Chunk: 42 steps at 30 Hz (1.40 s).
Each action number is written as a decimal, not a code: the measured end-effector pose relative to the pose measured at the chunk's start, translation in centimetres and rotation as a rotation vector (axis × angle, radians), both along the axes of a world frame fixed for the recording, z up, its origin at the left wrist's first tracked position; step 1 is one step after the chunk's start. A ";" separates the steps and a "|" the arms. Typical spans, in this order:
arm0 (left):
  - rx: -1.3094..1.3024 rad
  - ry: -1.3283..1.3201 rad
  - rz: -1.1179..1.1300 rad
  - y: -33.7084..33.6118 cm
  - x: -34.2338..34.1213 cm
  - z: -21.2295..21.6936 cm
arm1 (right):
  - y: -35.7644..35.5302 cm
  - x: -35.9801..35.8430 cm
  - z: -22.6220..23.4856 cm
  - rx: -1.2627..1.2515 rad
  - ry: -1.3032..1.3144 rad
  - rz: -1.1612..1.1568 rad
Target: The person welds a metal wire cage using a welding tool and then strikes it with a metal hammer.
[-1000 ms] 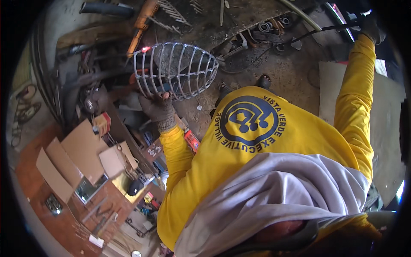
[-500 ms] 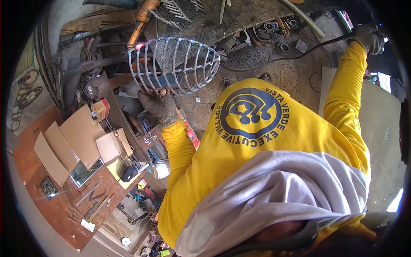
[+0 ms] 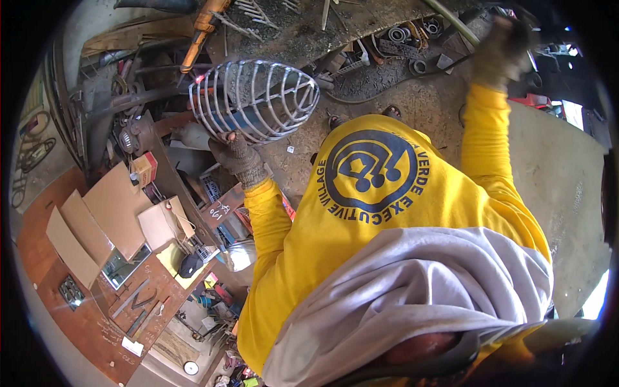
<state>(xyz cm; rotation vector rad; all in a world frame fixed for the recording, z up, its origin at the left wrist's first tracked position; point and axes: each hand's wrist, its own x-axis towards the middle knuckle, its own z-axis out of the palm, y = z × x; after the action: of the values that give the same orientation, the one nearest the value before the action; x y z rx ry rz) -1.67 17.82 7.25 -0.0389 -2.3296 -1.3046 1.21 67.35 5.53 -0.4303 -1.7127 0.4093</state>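
Note:
My left hand (image 3: 237,155), in a dark knitted glove, grips the rim of a round wire basket (image 3: 255,97) made of bent steel rods and holds it up on its side. A small glowing red spot sits at the basket's upper left rim, near an orange tool (image 3: 201,32) lying behind it. My right hand (image 3: 504,51), also gloved, is stretched far out to the upper right and blurred; whether it holds anything cannot be told. A yellow long-sleeved shirt (image 3: 367,213) and a grey cloth (image 3: 412,297) fill the lower middle.
A dirty metal worktable (image 3: 309,35) with rods and scrap runs along the top. Rings and metal parts (image 3: 412,45) lie on the concrete floor. Cardboard pieces (image 3: 97,219), a small box (image 3: 143,169) and hand tools crowd a brown bench at the left.
The view has shifted: the basket and my left hand sit slightly higher and more to the left. My right arm has swung inward from the far right edge and is blurred.

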 end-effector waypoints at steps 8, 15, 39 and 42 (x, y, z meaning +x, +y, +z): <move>0.158 -0.004 0.098 -4.1 -0.7 -6.9 | -15.1 -10.6 5.1 -0.393 -1.045 0.539; 0.099 -0.181 0.015 -9.7 -4.3 -12.7 | -17.7 -20.7 -2.6 -0.471 -1.388 0.374; 0.206 -0.377 -0.073 -11.0 -10.9 -15.7 | -29.2 -4.7 -8.5 -0.620 -0.831 0.814; 0.163 -0.373 -0.088 -12.1 -11.1 -17.2 | -28.6 -5.5 -8.1 -0.792 -0.972 0.919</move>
<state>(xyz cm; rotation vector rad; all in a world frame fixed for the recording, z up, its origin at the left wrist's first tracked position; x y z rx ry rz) -12.74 5.68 -9.91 0.1699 -2.5370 -1.6621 -4.28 38.79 -2.58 -0.3932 -2.6043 1.8101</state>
